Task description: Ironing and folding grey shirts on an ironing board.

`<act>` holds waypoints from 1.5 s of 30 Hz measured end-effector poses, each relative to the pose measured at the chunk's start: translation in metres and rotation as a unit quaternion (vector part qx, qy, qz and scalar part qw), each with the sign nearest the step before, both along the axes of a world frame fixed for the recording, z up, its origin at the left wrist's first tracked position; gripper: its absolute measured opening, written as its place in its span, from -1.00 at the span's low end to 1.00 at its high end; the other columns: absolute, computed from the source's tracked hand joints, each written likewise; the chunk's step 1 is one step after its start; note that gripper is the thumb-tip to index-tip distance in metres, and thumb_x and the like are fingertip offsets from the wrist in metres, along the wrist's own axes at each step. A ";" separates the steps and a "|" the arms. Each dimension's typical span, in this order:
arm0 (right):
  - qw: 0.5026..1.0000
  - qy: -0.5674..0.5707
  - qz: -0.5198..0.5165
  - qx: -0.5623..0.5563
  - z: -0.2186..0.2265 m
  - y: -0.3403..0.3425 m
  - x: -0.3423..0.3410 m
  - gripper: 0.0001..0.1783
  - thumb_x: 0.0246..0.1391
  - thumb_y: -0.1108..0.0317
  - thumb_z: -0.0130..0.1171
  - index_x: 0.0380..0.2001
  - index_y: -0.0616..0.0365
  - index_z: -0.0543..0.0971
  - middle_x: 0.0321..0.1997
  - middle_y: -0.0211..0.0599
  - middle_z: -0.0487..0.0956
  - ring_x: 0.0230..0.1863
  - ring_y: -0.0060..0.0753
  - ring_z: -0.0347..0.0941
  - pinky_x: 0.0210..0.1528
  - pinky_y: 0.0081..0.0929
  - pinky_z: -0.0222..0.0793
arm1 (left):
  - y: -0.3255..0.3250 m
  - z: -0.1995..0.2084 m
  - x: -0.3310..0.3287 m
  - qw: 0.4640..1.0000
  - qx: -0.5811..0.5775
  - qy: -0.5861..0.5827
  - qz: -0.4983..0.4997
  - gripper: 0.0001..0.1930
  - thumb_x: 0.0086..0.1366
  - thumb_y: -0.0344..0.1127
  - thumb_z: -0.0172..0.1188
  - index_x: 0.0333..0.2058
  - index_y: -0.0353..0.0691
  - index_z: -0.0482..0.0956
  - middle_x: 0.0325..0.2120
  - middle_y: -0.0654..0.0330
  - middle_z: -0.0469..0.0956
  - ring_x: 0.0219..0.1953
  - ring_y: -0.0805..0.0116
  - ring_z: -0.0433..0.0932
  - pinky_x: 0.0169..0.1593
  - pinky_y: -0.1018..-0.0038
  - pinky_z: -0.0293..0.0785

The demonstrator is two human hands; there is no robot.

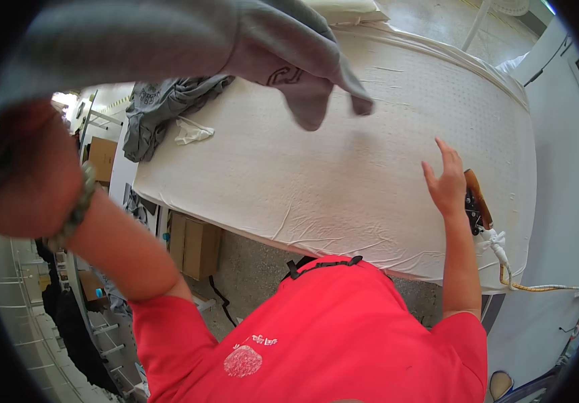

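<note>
From the head view, we're watching a grey printed fabric garment (262, 50) hanging over the white cloth-covered table (343, 188), near our blurred left hand (30, 178); we're not managing to tell its finger grip. Our right hand (440, 171) is hovering, fingers spread, empty, beside the brown-handled black iron (479, 198). We're judging the garment light, floppy, probably best pinched at a seam.

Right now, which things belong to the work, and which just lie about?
Likely in use:
grey garment, in the left hand
white-covered table
iron, beside the open right hand
grey clothes heaped on the table

Apparently just lying about:
white cloth scrap
cardboard box below the table
</note>
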State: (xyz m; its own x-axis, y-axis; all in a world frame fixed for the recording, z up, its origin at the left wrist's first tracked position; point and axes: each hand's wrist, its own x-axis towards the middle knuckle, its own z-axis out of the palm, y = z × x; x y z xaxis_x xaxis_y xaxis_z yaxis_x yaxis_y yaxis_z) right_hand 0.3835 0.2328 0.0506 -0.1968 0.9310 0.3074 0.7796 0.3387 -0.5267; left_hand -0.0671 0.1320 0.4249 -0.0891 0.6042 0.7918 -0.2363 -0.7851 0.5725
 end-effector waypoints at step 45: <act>0.876 0.055 -0.277 -0.392 -0.100 -0.111 0.026 -0.50 0.19 0.23 0.48 0.09 0.31 0.62 -0.13 -0.22 0.73 -0.14 -0.45 0.64 -0.09 -0.51 0.54 | -0.081 -0.511 -0.055 0.612 -0.745 -0.257 0.064 -0.75 0.50 -0.24 0.23 -0.01 -0.28 0.58 -0.04 0.05 0.67 0.01 0.14 0.68 0.12 0.22 0.64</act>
